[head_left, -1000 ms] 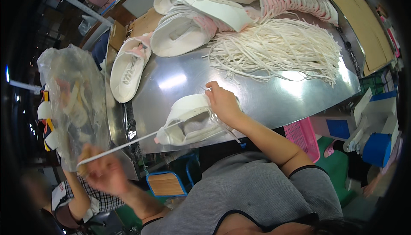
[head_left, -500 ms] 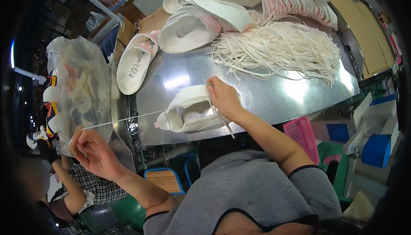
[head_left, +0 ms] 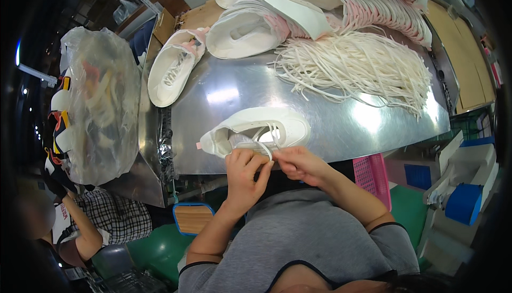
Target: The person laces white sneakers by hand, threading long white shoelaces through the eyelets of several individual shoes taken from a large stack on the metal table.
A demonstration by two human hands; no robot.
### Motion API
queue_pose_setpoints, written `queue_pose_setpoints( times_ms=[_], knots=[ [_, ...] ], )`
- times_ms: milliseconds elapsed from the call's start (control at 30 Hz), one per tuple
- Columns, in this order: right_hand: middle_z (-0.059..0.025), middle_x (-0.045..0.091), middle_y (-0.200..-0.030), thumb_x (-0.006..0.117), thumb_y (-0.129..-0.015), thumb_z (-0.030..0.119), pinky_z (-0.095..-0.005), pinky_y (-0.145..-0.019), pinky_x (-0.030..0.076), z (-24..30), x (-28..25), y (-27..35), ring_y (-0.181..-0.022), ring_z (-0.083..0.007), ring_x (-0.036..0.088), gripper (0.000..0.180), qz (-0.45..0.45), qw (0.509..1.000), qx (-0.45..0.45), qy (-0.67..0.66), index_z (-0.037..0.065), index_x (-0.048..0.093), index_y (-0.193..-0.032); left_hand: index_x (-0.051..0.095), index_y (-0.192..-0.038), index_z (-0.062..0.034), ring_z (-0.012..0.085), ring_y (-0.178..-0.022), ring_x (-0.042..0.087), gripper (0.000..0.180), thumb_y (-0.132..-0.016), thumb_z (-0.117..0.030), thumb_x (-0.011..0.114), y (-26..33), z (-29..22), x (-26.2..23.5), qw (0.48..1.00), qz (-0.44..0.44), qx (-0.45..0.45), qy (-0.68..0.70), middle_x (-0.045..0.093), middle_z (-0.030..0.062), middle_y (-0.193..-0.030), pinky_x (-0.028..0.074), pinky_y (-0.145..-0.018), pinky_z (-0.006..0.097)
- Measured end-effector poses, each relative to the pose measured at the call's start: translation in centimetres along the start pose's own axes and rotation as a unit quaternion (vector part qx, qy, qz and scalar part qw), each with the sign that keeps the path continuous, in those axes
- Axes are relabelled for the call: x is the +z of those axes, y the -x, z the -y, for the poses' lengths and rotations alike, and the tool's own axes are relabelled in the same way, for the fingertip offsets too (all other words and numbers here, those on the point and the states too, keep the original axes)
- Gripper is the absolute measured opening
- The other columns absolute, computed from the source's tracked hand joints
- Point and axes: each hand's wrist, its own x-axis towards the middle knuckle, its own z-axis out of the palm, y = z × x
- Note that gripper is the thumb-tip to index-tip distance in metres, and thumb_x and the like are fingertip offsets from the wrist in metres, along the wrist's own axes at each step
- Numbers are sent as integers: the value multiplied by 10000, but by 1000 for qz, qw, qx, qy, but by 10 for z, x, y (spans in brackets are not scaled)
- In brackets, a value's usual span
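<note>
A white shoe upper lies on its side on the metal table in front of me, its pink heel tab to the left. A white shoelace runs through its eyelets and loops over the opening. My left hand is closed at the upper's near edge, its thumb and fingers pinched at the lace. Right beside it, my right hand also pinches the lace, fingertips almost touching the left thumb. The exact grip between the fingers is partly hidden.
Behind lies a heap of white laces, with stacked white and pink shoe uppers beyond. One laced upper rests at the table's left. A clear plastic bag stands farther left, near a co-worker's arm. A pink basket is below right.
My left hand has come in from the far left, where it held the lace stretched out, to the shoe's near edge. My right hand has moved from the far side toward me, beside it.
</note>
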Motion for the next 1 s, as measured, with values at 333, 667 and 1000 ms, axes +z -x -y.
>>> queue_pose_setpoints(
  times_ms=[333,667,1000],
  knots=[
    [87,506,-644,679,-921,173,-185,-468,229,11,22,-38,-525,5,344,140,-173,960,-202,88,36,689,-949,611,-1011,-39,353,-1047,544,340,-760,-179,792,-13,18,-18,995,-48,-10,-87,600,122,-1035,407,-890,434],
    [7,648,-828,665,-921,174,-204,-628,428,-10,27,-62,-699,-48,542,166,-266,912,-275,150,13,699,-939,587,-943,-30,343,-794,617,277,-800,-184,768,-23,47,7,997,24,-66,-15,623,128,-876,482,-668,401],
    [-121,671,-817,602,-959,163,-321,-646,491,-18,10,-20,-705,-228,643,201,-243,845,-296,374,13,556,-1084,642,-962,-53,335,-762,654,229,-827,-208,744,-21,54,1,998,32,-56,24,665,128,-866,505,-643,405]
  ],
)
